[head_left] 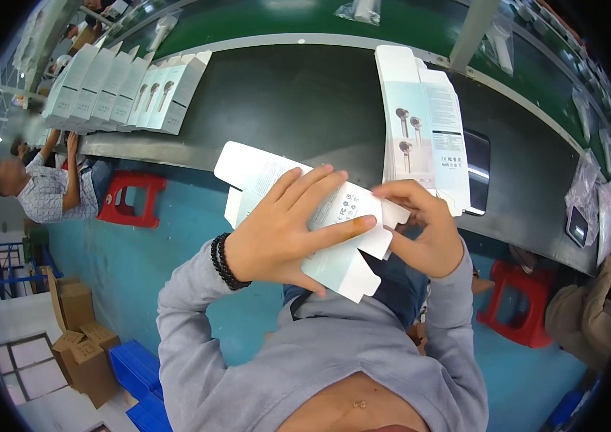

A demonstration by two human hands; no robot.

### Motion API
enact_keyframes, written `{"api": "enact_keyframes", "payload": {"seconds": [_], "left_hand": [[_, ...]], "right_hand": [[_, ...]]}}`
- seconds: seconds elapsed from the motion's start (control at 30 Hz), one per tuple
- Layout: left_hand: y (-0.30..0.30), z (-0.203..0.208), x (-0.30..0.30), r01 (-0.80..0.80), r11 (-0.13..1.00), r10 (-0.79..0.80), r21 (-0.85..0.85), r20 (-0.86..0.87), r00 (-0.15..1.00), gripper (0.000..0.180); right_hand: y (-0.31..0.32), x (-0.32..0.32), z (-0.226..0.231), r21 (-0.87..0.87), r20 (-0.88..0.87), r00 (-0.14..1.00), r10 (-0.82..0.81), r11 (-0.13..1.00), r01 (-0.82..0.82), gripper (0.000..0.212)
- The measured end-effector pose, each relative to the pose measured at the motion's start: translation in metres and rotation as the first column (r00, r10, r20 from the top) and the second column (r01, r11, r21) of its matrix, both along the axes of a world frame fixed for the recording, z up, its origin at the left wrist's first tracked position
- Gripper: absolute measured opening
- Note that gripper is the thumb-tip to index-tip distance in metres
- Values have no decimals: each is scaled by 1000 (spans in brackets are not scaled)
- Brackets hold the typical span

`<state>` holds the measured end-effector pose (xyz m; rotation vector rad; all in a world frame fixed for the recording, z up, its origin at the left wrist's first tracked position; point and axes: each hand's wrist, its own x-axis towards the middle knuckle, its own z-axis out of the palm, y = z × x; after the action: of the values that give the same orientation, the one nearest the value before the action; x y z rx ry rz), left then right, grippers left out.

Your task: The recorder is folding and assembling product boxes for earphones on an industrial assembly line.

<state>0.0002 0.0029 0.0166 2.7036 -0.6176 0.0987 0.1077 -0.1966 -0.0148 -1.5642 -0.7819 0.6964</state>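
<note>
A flattened white carton [262, 173] with a pale blue tint and grey print is in front of my body, by the table's near edge. My left hand [284, 227] lies across its face with fingers spread and stretched out. A beaded black bracelet is on that wrist. At the carton's right end, my right hand [424, 230] pinches a small flap [393, 214] between thumb and fingers. Past it, a stack of flat cartons [410, 122] printed with earphone pictures lies on the dark table [284, 93].
A black phone [477, 173] sits beside the flat stack. Opened-up cartons [118, 90] stand in a row at the far left. Another person [57, 180] sits near a red stool [132, 198]. Plastic bags [583, 180] lie at the right; brown boxes [86, 353] stand lower left.
</note>
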Motion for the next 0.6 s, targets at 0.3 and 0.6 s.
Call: {"api": "enact_keyframes", "payload": {"seconds": [0.3, 0.6], "left_hand": [[0, -17, 8, 76, 997, -78, -16, -242, 967, 113], [-11, -13, 16, 196, 975, -221, -107, -343, 913, 109]], "right_hand": [[-3, 12, -21, -62, 366, 918, 150, 989, -137, 30], [-5, 9, -29, -70, 100, 959, 266, 963, -260, 26]]}}
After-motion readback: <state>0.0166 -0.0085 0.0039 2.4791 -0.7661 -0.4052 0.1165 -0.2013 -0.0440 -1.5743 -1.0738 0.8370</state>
